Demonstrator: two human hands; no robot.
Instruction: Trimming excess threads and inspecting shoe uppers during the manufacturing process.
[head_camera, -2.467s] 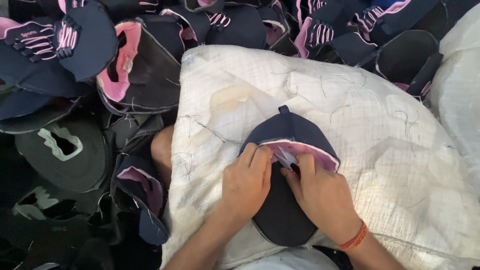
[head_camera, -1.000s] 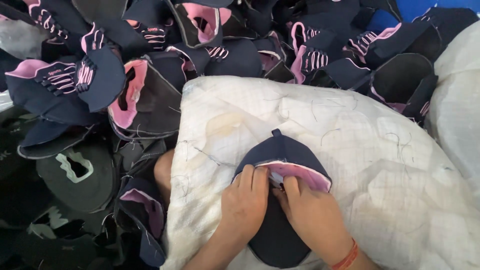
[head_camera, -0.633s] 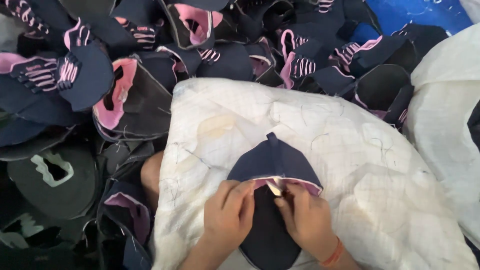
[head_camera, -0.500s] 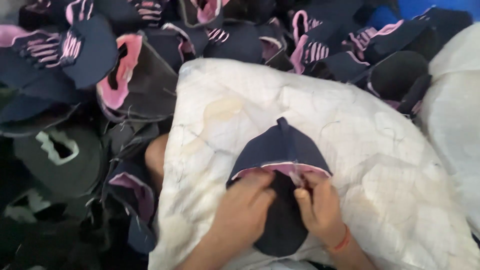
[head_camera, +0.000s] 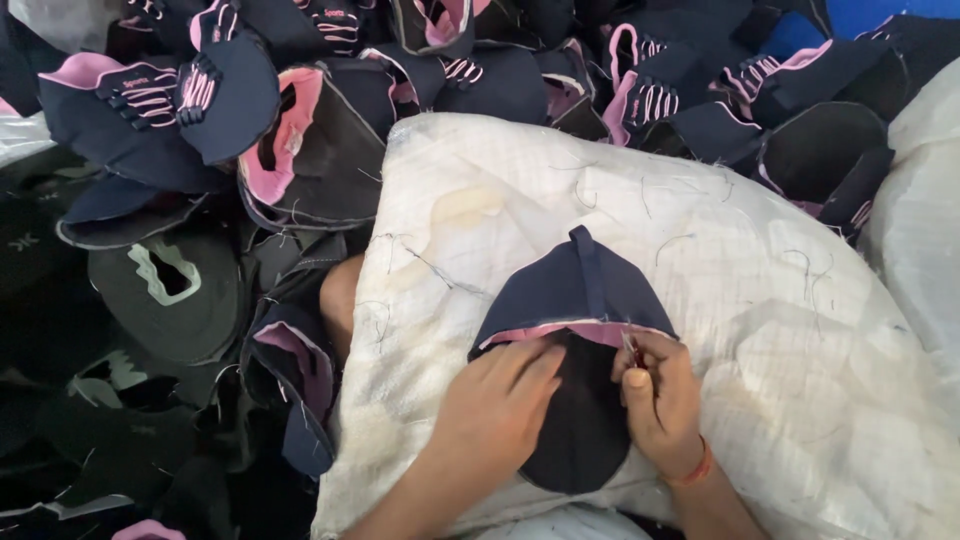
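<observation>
White woven sack (head_camera: 760, 300) under the work, second white sack (head_camera: 925, 200) at right edge

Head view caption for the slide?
Both hands, left and right, work a navy-and-pink cap piece on a white sack.

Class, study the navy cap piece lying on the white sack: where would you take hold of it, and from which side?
Probably at the pointed top of the navy cap piece, coming from the far side. That tip lies flat and free on the white sack, while the left hand and right hand cover the near pink-edged part.
</observation>
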